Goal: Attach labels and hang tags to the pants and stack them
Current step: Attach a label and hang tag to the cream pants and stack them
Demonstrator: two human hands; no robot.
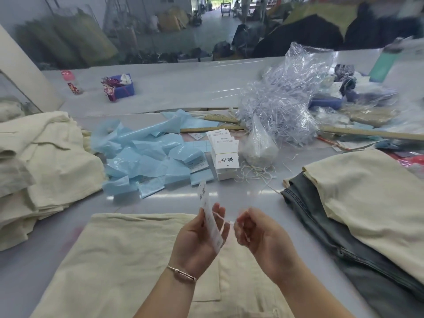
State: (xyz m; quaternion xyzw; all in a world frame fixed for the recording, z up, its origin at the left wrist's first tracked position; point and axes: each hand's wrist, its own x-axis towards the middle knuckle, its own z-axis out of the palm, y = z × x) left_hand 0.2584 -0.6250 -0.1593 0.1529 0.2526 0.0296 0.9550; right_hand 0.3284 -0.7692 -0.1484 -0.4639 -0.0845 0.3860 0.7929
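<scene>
We see cream pants [128,260], coarse woven, lying flat nearest us on the glossy grey table [241,198]. Above them our left hand [197,235] grips a long white card hang tag [210,216] upright. Our right hand [257,230] pinches its thin white string [223,222]. Left: rumpled cream pile [41,161]. Right: folded stack [358,203], cream over grey denim. Further out: crinkled blue backing sheets [146,157], a tag stack [223,152], a wooden ruler [367,133], shredded clear plastic [282,104]. Beyond, a blurry workshop floor.
</scene>
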